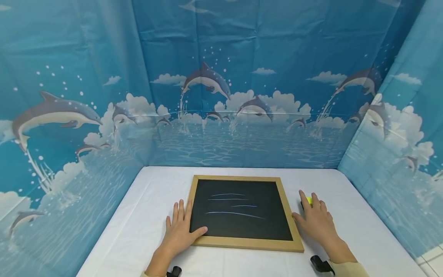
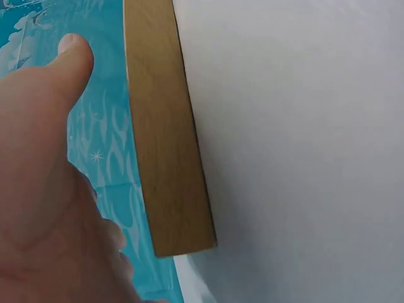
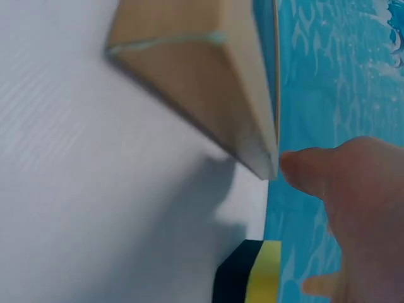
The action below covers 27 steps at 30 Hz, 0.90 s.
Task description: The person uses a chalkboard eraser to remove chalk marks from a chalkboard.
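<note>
A blackboard [image 1: 238,227] in a wooden frame [image 1: 249,243] lies flat on the table, with several thin pale-blue strokes across its dark face. My left hand [image 1: 178,232] rests at its front left corner, fingers straight along the left side and thumb over the corner. Beyond the right side, my right hand [image 1: 316,223] has its fingers spread over a small yellow-and-black block [image 1: 309,200], mostly hidden under them. In the right wrist view the right thumb [image 3: 309,167] is close to the frame's edge, and the block [image 3: 264,274] shows yellow on one face and black on another.
White cloth [image 1: 138,215] covers the table. Blue curtains [image 1: 235,142] printed with dolphins enclose its back and both sides. A black wrist device [image 1: 320,264] sits by the right sleeve, another [image 1: 175,271] by the left.
</note>
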Each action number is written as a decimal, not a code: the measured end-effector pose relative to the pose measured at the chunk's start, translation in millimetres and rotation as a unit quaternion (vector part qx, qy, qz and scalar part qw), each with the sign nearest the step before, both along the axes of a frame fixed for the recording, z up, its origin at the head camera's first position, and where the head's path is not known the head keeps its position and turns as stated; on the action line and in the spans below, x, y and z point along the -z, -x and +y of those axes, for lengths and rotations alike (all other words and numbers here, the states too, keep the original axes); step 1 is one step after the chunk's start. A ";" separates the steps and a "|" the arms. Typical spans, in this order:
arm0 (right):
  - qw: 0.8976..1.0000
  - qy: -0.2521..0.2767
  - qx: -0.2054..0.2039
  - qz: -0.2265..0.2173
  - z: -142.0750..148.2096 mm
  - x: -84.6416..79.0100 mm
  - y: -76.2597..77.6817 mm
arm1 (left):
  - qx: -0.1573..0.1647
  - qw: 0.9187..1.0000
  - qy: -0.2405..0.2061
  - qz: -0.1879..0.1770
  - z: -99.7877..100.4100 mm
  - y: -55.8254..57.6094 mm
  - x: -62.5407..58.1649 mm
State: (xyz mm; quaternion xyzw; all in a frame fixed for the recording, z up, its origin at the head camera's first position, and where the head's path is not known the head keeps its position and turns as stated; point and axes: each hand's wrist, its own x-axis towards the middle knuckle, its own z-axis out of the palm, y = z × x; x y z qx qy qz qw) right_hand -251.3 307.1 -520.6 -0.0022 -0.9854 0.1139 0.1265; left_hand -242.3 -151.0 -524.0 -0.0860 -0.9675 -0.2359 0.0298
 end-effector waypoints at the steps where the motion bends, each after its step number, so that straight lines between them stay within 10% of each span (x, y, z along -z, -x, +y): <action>1: 1.000 0.003 0.002 -0.008 1.9 2.6 -0.3 | 0.002 1.000 -0.001 -0.001 -0.3 -0.3 1.5; 27: 0.997 0.080 -0.009 -0.001 31.5 17.1 -3.5 | 0.029 0.999 -0.019 -0.031 7.1 0.2 11.0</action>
